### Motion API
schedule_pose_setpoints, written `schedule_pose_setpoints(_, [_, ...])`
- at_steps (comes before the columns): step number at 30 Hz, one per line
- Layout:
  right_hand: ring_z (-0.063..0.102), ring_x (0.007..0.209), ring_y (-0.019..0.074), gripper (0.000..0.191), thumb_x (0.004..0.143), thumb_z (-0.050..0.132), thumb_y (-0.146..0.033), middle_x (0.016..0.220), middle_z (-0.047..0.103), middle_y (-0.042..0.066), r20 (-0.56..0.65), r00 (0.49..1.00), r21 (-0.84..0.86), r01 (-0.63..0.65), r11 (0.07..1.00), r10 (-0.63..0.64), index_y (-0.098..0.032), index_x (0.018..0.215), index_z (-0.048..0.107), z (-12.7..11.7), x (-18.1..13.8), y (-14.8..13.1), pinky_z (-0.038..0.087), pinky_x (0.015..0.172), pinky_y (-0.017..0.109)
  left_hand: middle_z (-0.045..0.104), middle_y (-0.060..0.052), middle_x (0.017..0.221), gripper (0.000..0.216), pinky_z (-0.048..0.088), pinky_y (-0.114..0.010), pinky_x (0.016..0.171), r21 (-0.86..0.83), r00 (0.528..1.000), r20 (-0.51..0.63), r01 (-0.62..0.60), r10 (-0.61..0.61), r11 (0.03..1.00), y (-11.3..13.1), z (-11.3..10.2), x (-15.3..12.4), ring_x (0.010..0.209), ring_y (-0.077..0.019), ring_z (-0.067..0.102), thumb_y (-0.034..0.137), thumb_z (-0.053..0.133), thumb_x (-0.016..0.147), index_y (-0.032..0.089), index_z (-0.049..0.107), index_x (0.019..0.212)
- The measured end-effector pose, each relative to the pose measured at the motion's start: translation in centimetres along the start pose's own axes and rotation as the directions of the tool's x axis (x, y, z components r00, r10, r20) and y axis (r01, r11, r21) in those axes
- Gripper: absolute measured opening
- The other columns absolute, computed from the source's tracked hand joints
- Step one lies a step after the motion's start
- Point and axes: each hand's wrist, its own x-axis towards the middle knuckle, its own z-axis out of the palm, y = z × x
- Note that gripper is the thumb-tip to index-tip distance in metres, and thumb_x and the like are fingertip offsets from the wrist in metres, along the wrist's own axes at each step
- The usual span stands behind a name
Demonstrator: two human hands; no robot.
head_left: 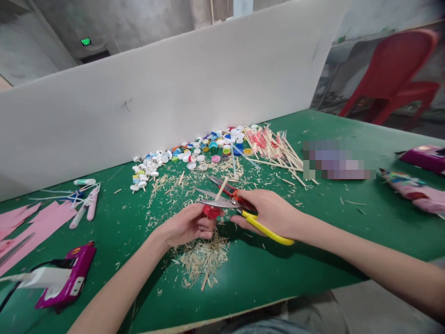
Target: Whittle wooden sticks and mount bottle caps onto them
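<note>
My left hand (189, 225) is closed around a red bottle cap (212, 211), with a short wooden stick (221, 188) rising from it. My right hand (274, 211) grips a pair of scissors with a yellow handle (267, 228). Their blades (219, 203) are parted, and one crosses just above the cap at the stick's base. Just behind the blades is a red-and-dark tool (225, 186), partly covered by my right hand; whether I hold it too, I cannot tell. Wood shavings (205, 260) lie heaped beneath my hands.
Loose bottle caps (212, 147) and white caps with sticks (149, 167) lie along the white partition (174, 88). Wooden sticks (278, 148) are piled behind right. A purple power strip (81, 271), pink paper (52, 222) and pink-handled cords (92, 204) occupy the left.
</note>
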Motion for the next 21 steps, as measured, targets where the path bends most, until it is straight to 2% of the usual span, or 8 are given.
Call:
schedule_pose_setpoints(6, [0.045, 0.06, 0.0082, 0.036, 0.082, 0.048, -0.049, 0.075, 0.061, 0.003, 0.027, 1.0, 0.018, 0.011, 1.0, -0.011, -0.016, 0.086, 0.062, -0.3, -0.2, 0.1, 0.026, 0.059, 0.021, 0.02, 0.007, 0.061, 0.027, 0.02, -0.023, 0.05, 0.001, 0.998, 0.036, 0.046, -0.046, 0.999, -0.1, 0.4, 0.0, 0.054, -0.0055, 0.018, 0.041, 0.057, 0.089, 0.014, 0.058, 0.088])
schedule_pose_setpoints(9, [0.046, 0.059, 0.0087, 0.034, 0.083, 0.048, -0.048, 0.076, 0.062, 0.004, 0.056, 0.997, -0.053, -0.057, 0.997, 0.06, -0.017, 0.086, 0.062, -0.6, 0.0, -0.2, 0.024, 0.058, 0.021, 0.025, 0.006, 0.06, 0.027, 0.028, -0.021, 0.053, -0.03, 1.0, -0.022, -0.015, 0.014, 0.999, -0.4, 0.3, 0.2, 0.054, -0.0052, 0.025, 0.041, 0.058, 0.089, 0.014, 0.059, 0.093])
schedule_pose_setpoints(12, [0.047, 0.059, 0.0096, 0.035, 0.084, 0.049, -0.049, 0.076, 0.062, 0.004, 0.092, 0.986, -0.142, -0.123, 0.982, 0.136, -0.018, 0.089, 0.064, -0.9, 0.1, -0.5, 0.022, 0.057, 0.021, 0.039, 0.003, 0.064, 0.026, 0.037, -0.021, 0.058, -0.041, 0.99, -0.106, -0.099, 0.094, 0.994, -0.7, 0.1, 0.4, 0.059, -0.0065, 0.039, 0.04, 0.06, 0.088, 0.014, 0.058, 0.088])
schedule_pose_setpoints(14, [0.049, 0.061, 0.0108, 0.038, 0.085, 0.048, -0.051, 0.078, 0.063, 0.005, 0.103, 0.981, -0.185, -0.144, 0.972, 0.164, -0.018, 0.092, 0.065, -1.1, 0.2, -0.6, 0.022, 0.056, 0.022, 0.043, 0.002, 0.067, 0.028, 0.04, -0.021, 0.059, -0.045, 0.985, -0.134, -0.112, 0.105, 0.993, -0.8, -0.1, 0.5, 0.062, -0.0074, 0.044, 0.041, 0.061, 0.087, 0.014, 0.055, 0.084])
schedule_pose_setpoints(18, [0.051, 0.062, 0.0125, 0.042, 0.087, 0.047, -0.056, 0.077, 0.063, 0.005, 0.108, 0.974, -0.225, -0.173, 0.959, 0.201, -0.018, 0.09, 0.065, -1.3, 0.1, -0.8, 0.021, 0.056, 0.023, 0.04, 0.003, 0.066, 0.027, 0.039, -0.02, 0.058, -0.053, 0.981, -0.135, -0.147, 0.139, 0.988, -1.0, 0.1, 0.8, 0.06, -0.0057, 0.041, 0.037, 0.063, 0.087, 0.015, 0.051, 0.076])
schedule_pose_setpoints(21, [0.051, 0.061, 0.013, 0.046, 0.088, 0.044, -0.06, 0.076, 0.062, 0.005, 0.123, 0.972, -0.24, -0.169, 0.956, 0.202, -0.018, 0.088, 0.065, -1.3, 0.1, -0.7, 0.021, 0.056, 0.023, 0.036, 0.004, 0.065, 0.024, 0.037, -0.019, 0.056, -0.073, 0.983, -0.137, -0.133, 0.122, 0.989, -0.8, 0.4, 0.8, 0.059, -0.0053, 0.038, 0.034, 0.065, 0.085, 0.015, 0.052, 0.079])
